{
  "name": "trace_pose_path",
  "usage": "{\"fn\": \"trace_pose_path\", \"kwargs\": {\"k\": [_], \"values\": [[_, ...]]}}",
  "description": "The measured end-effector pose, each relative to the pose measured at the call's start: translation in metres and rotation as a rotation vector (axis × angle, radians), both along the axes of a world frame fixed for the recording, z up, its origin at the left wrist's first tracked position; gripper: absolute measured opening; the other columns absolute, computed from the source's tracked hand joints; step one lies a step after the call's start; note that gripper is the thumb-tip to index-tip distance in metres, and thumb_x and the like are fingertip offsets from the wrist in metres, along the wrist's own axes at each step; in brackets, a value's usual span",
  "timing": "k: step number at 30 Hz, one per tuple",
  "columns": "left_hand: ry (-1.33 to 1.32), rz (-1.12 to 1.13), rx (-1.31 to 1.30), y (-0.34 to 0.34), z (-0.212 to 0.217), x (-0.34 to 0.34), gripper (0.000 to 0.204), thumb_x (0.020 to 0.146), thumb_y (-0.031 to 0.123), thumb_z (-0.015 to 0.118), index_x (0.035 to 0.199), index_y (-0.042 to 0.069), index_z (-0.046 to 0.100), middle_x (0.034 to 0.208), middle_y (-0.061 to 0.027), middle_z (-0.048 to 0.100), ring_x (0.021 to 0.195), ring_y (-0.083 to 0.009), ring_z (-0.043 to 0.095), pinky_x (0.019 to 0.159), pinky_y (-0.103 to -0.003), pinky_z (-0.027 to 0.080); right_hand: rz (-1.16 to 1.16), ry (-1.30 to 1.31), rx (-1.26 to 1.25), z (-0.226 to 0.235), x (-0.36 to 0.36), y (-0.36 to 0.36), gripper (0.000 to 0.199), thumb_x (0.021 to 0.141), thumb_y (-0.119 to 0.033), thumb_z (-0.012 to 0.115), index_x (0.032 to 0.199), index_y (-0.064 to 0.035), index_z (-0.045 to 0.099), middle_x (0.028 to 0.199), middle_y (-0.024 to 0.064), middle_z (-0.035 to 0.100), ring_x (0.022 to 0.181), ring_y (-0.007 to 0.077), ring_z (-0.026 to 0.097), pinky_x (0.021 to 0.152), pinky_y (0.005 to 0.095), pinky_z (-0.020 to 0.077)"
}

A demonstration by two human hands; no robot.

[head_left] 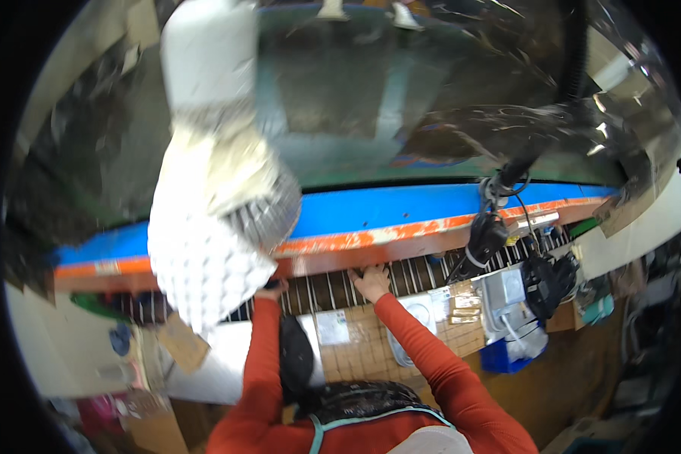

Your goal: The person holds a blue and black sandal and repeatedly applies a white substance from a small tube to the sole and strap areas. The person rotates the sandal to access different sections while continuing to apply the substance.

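— What fills your feed?

— From my end, a large dark-green surface (340, 155) takes up most of it. In front runs a long blue-and-orange beam (401, 204), and a white wrapped bundle (197, 204) hangs across that at left.

— And the work?

— At the row of slim metal bars (412, 278), just below the beam's near edge, with a cardboard sheet (356, 363) on the wearer's side. I see both hands there.

— How do they grip?

— The right hand (372, 284) lies at the bars with its fingers apart, clamped on nothing that I can see. The left hand (274, 290) is near the bundle's lower tip, by a small dark thing (269, 284); I cannot tell whether it grips that.

— How would you do it well?

— I'd keep the right palm light, so no fingertip slips between bars. I'd tilt the head until the bundle clears the left hand, check that hold before applying force, and mind my knuckles under the beam.
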State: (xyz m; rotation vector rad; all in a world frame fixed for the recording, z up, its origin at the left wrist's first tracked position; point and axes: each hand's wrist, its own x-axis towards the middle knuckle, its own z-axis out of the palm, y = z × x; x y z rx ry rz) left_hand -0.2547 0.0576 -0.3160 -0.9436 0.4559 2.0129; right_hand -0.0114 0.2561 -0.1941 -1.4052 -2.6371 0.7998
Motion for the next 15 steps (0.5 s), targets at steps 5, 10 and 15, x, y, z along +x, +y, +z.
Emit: {"fn": "trace_pose_path", "kwargs": {"k": [5,10,15], "values": [[-0.006,0.051,-0.01,-0.005,-0.004,0.014,0.046,0.089,0.05,0.038,0.112,0.015,0.057,0.106,-0.0122,0.063,0.09,-0.0294,0.059,0.07,-0.041,0.047,-0.042,-0.206,0.017,-0.076,-0.052,0.029,0.078,0.075,-0.048,0.07,0.138,-0.0105,0.043,0.137,0.0276,0.04,0.12,0.0441,0.046,0.097,0.0542,0.0386],[-0.059,-0.017,-0.129,-0.007,0.009,0.009,0.054,0.092,0.049,0.031,0.129,0.013,0.049,0.131,-0.0199,0.049,0.119,-0.0412,0.049,0.096,-0.05,0.038,0.121,-0.283,0.122,-0.057,-0.05,0.044,0.081,0.073,-0.042,0.07,0.141,-0.0114,0.04,0.137,0.0206,0.047,0.122,0.0353,0.051,0.099,0.0441,0.0427],[0.073,-0.145,-0.379,0.007,0.076,0.041,0.063,0.088,0.054,0.047,0.14,0.017,0.04,0.15,-0.0218,0.025,0.138,-0.0452,0.024,0.115,-0.055,0.012,0.147,-0.089,0.015,0.049,-0.013,0.031,0.07,0.073,-0.051,0.063,0.129,-0.0104,0.053,0.114,0.0169,0.065,0.102,0.0319,0.065,0.087,0.0418,0.0523]]}}
